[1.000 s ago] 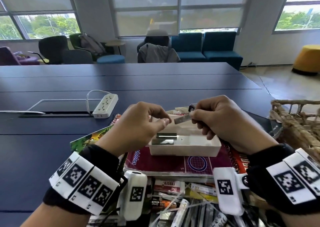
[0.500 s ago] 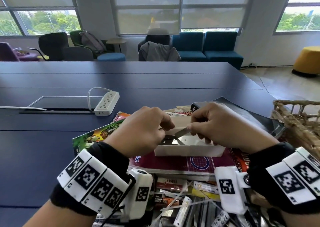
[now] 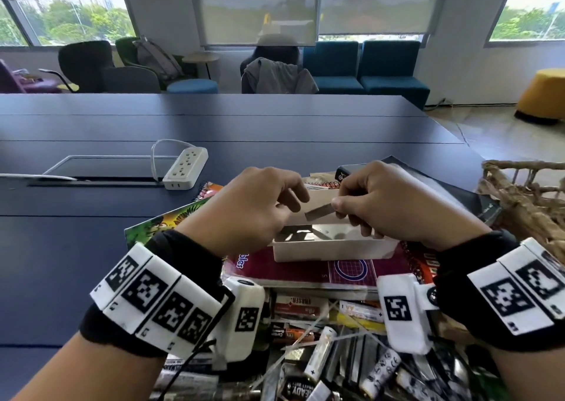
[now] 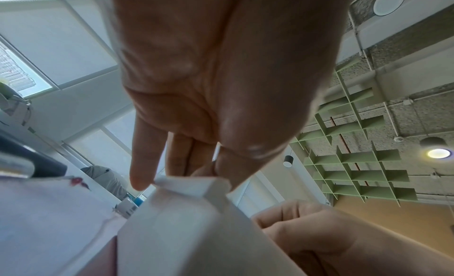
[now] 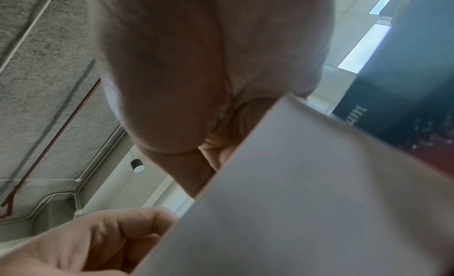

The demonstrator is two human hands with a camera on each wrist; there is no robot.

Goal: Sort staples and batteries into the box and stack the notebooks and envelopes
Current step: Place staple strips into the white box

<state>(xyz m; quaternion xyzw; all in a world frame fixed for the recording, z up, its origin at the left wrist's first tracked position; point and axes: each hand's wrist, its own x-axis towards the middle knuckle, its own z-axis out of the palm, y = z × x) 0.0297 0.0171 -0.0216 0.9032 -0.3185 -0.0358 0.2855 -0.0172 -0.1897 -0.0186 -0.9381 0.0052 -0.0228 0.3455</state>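
My right hand (image 3: 394,208) pinches a strip of staples (image 3: 318,212) between thumb and forefinger, the strip jutting leftward from the fingertips, tilted, above the open white box (image 3: 330,249); my left hand (image 3: 250,214) is just left of the strip's free end, its fingers curled with the tips drawn together; whether they touch the strip I cannot tell, though in the left wrist view a thin pale sliver shows between thumb and fingers (image 4: 147,163). Beneath the fingertips, inside the box, lie more staple strips (image 3: 298,234), grey and flat on the floor of the box; the box sits on a maroon notebook (image 3: 305,270), itself atop a spread of further notebooks (image 3: 159,226). Nearer my wrists than the fingers, a heap of batteries (image 3: 321,358) and small packets is piled loose. Beyond the fingertips, on the blue table (image 3: 214,125), lies a white power strip (image 3: 186,168); right of my right hand stands a wicker basket (image 3: 526,198).
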